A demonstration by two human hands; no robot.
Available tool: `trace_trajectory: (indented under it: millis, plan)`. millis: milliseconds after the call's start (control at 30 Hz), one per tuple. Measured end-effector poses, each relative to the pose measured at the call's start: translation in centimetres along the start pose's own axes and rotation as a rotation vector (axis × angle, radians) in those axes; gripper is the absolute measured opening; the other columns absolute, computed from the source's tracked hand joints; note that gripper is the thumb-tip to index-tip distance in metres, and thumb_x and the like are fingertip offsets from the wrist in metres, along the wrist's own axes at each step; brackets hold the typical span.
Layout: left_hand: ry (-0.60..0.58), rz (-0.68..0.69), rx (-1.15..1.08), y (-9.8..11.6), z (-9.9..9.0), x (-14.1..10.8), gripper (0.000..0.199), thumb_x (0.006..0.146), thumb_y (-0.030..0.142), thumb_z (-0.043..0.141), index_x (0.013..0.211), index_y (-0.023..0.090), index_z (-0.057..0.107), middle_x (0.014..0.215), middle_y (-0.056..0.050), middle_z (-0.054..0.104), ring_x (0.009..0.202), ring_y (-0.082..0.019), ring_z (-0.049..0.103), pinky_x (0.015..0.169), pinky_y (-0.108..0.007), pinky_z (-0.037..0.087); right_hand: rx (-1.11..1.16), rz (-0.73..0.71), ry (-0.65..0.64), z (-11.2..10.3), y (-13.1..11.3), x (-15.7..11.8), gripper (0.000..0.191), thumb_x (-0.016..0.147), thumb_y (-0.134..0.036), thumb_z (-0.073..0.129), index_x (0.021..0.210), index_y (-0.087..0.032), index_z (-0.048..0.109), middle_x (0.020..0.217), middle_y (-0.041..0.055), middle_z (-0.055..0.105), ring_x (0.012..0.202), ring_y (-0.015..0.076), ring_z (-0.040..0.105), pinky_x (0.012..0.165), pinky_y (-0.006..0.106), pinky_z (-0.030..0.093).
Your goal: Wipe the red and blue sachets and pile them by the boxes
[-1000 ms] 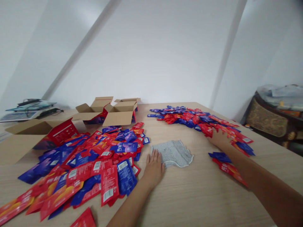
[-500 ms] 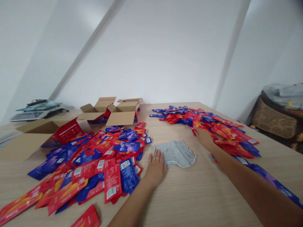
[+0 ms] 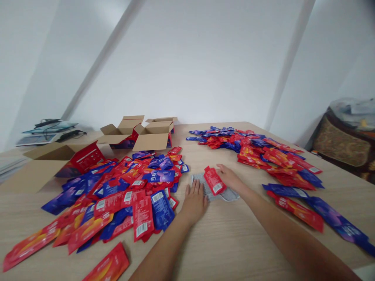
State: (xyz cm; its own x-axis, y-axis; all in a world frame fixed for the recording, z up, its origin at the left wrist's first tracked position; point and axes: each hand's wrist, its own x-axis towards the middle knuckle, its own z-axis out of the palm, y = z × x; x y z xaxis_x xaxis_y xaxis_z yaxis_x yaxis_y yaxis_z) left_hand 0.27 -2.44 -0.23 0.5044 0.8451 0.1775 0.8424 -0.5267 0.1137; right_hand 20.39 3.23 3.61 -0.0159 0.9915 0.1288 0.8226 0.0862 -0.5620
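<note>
Two bare hands work over a pale wood tabletop (image 3: 243, 238). The left hand (image 3: 194, 203) lies flat, palm down, its grip open and its fingers stretched out, fingertips on the near left edge of a grey cloth (image 3: 232, 195); nothing is held there. The right hand (image 3: 231, 179) reaches in from the other side, fingers loosely bent, at the upper right edge of a red packet (image 3: 215, 181). Those fingers meet or nearly meet that edge; whether the grip is closed on it cannot be told. The packet sits over the middle of the cloth, aslant, its white barcode label at the lower end, between the two hands.

To the left of the left hand spreads a jumbled heap of red and blue packets (image 3: 134, 183), with open cardboard boxes behind it, the nearest box (image 3: 36, 171) at its far left. Beyond the right hand, a second long heap (image 3: 234, 142) runs from the back of the tabletop toward the right. Nearer than that heap, a red packet with orange print (image 3: 301, 212) lies among loose blue packets (image 3: 336, 222), to the right of the right forearm.
</note>
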Motion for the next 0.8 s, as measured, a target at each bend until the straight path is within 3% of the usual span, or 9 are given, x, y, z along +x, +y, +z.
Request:
trace_trajectory:
  millis: [133, 233, 367, 467, 600, 800]
  plan:
    - [-0.016, 0.011, 0.009, 0.0, -0.1, 0.0, 0.056, 0.094, 0.036, 0.026, 0.142, 0.007, 0.028, 0.15, -0.016, 0.026, 0.14, -0.025, 0.015, 0.113, -0.047, 0.014, -0.22, -0.078, -0.087, 3.5, -0.6, -3.3, 0.05, 0.091, -0.033, 0.034, 0.14, -0.022, 0.039, 0.145, 0.0069, 0.039, 0.133, 0.0249, 0.032, 0.105, 0.043, 0.026]
    - [-0.042, 0.017, 0.024, 0.1, -0.3, 0.0, 0.056, 0.094, 0.034, 0.027, 0.143, 0.008, 0.026, 0.15, -0.016, 0.025, 0.141, -0.024, 0.014, 0.113, -0.048, 0.014, -0.312, -0.139, -0.132, 4.3, -1.1, -4.6, 0.05, 0.094, -0.041, 0.025, 0.141, -0.029, 0.037, 0.149, 0.0022, 0.033, 0.136, 0.0234, 0.026, 0.106, 0.046, 0.023]
    - [-0.06, 0.012, 0.03, 0.2, -0.5, 0.1, 0.055, 0.094, 0.034, 0.026, 0.142, 0.008, 0.027, 0.15, -0.016, 0.025, 0.141, -0.024, 0.013, 0.113, -0.048, 0.015, -0.327, -0.133, -0.175, 3.8, -1.3, -4.4, 0.06, 0.09, -0.054, 0.032, 0.143, -0.027, 0.034, 0.15, 0.0075, 0.031, 0.137, 0.0261, 0.023, 0.105, 0.048, 0.022]
    - [-0.045, -0.006, 0.039, 0.3, -0.4, 0.1, 0.054, 0.095, 0.036, 0.026, 0.141, 0.007, 0.03, 0.15, -0.016, 0.026, 0.141, -0.024, 0.013, 0.113, -0.047, 0.014, -0.378, -0.094, -0.173, 3.0, -0.4, -3.7, 0.06, 0.088, -0.052, 0.04, 0.144, -0.031, 0.031, 0.151, 0.0087, 0.028, 0.137, 0.0284, 0.022, 0.104, 0.05, 0.023]
    - [-0.034, -0.007, 0.059, 0.4, -0.4, 0.1, 0.052, 0.095, 0.036, 0.026, 0.139, 0.008, 0.034, 0.15, -0.016, 0.028, 0.141, -0.024, 0.014, 0.113, -0.047, 0.014, -0.477, -0.006, -0.057, 1.7, 1.8, -3.0, 0.051, 0.089, -0.047, 0.044, 0.138, -0.036, 0.04, 0.149, 0.0099, 0.03, 0.132, 0.0335, 0.029, 0.099, 0.052, 0.027]
    - [-0.042, -0.009, 0.054, 0.3, -0.7, 0.0, 0.052, 0.095, 0.036, 0.025, 0.138, 0.008, 0.036, 0.149, -0.016, 0.028, 0.14, -0.024, 0.017, 0.112, -0.047, 0.016, -0.453, -0.054, 0.107, 0.7, 2.9, -2.9, 0.064, 0.084, -0.033, 0.056, 0.143, -0.024, 0.033, 0.137, 0.0158, 0.042, 0.12, 0.0317, 0.04, 0.098, 0.044, 0.033]
